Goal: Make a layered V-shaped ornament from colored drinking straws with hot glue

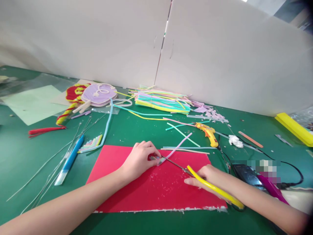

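Note:
My left hand (141, 158) is over the red sheet (156, 186), its thumb and fingers pinched on a small row of coloured pipe cleaners (156, 158), mostly hidden by the fingers. A lilac pipe cleaner (179, 146) slants up and right from that row. My right hand (204, 176) grips yellow-handled scissors (215, 187); their blades reach left to the lilac pipe cleaner close to my left fingertips. Whether the blades are apart or closed I cannot make out. Left of the sheet lies a stepped piece of pastel pipe cleaners (93, 143) with a long blue tail.
Behind lies a bundle of pipe cleaners (161, 102). A yellow glue gun (207, 133) with a black cable rests back right. Leftward are a blue pen-shaped tool (70, 160), thin wires (52, 169) and a lilac fan shape (99, 93). A white partition (97, 39) stands behind.

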A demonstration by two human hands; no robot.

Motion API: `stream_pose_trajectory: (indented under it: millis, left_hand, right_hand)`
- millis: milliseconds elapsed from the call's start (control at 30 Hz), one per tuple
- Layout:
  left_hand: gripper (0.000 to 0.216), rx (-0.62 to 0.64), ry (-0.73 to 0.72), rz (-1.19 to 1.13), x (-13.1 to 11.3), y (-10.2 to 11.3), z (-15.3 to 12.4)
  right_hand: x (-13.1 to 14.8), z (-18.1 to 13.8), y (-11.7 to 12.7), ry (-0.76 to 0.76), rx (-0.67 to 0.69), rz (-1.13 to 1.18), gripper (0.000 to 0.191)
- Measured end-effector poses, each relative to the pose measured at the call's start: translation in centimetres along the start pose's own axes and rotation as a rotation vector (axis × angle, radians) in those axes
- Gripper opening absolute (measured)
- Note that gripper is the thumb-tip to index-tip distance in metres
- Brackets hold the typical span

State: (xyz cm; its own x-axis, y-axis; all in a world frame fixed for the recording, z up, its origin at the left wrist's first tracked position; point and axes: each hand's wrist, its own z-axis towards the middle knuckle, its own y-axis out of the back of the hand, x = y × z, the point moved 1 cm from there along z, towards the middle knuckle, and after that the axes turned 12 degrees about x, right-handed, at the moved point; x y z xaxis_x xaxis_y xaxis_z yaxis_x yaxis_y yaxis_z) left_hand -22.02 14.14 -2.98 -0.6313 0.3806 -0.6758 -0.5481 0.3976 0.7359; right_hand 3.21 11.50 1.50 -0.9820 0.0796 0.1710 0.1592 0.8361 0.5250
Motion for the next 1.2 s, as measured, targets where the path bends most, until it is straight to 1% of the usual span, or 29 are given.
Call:
stream_pose_trajectory:
  millis: [100, 200, 300, 333, 467, 567, 633, 700, 800, 867, 967, 1067, 1200]
  left_hand:
    - [0.008, 0.005, 0.001, 0.001, 0.0, 0.0, 0.0]
    - [0.007, 0.006, -0.001, -0.001, 0.1, 0.0, 0.1]
    - [0.007, 0.006, 0.002, -0.003, 0.0, 0.0, 0.0]
    - [0.007, 0.006, 0.003, -0.004, 0.0, 0.0, 0.0]
    - [0.007, 0.005, 0.002, -0.01, -0.2, 0.2, 0.0]
    - [0.007, 0.002, -0.005, -0.012, -0.2, 0.2, 0.0]
    - [0.007, -0.004, -0.012, -0.012, -0.1, 0.1, 0.0]
    - [0.007, -0.013, -0.017, -0.013, 0.0, 0.0, 0.0]
    - [0.007, -0.017, -0.02, -0.016, 0.1, -0.1, 0.0]
    - [0.007, -0.014, -0.02, -0.02, 0.1, -0.1, 0.0]
    - [0.006, -0.01, -0.021, -0.021, 0.0, 0.0, 0.0]
    - [0.005, -0.011, -0.021, -0.018, -0.1, 0.0, 0.0]
    - [0.006, -0.012, -0.021, -0.014, -0.1, 0.1, -0.1]
  right_hand:
    - [0.1, -0.2, 0.1, -0.002, -0.012, 0.01, 0.062]
    - [0.7, -0.7, 0.5, -0.008, 0.024, -0.007, 0.061]
    - [1.6, -1.5, 1.1, -0.104, 0.064, -0.021, 0.064]
    - [1.9, -1.8, 1.2, -0.116, 0.081, -0.024, 0.066]
    - [2.6, -2.3, 1.4, -0.055, 0.162, -0.024, 0.068]
    - [2.8, -2.5, 1.2, -0.086, 0.178, -0.01, 0.069]
    - [3.0, -2.5, 1.1, -0.113, 0.164, -0.005, 0.07]
    - [3.0, -2.5, 1.1, -0.122, 0.114, -0.013, 0.069]
    - [2.6, -2.1, 1.2, -0.083, 0.026, -0.062, 0.063]
    - [1.9, -1.6, 1.1, -0.006, 0.021, -0.077, 0.061]
    - [0.7, -0.6, 0.7, 0.082, 0.02, -0.066, 0.062]
    - [-0.3, 0.1, 0.2, 0.104, -0.024, -0.064, 0.065]
    - [-0.4, 0.5, -0.1, 0.085, -0.016, -0.075, 0.066]
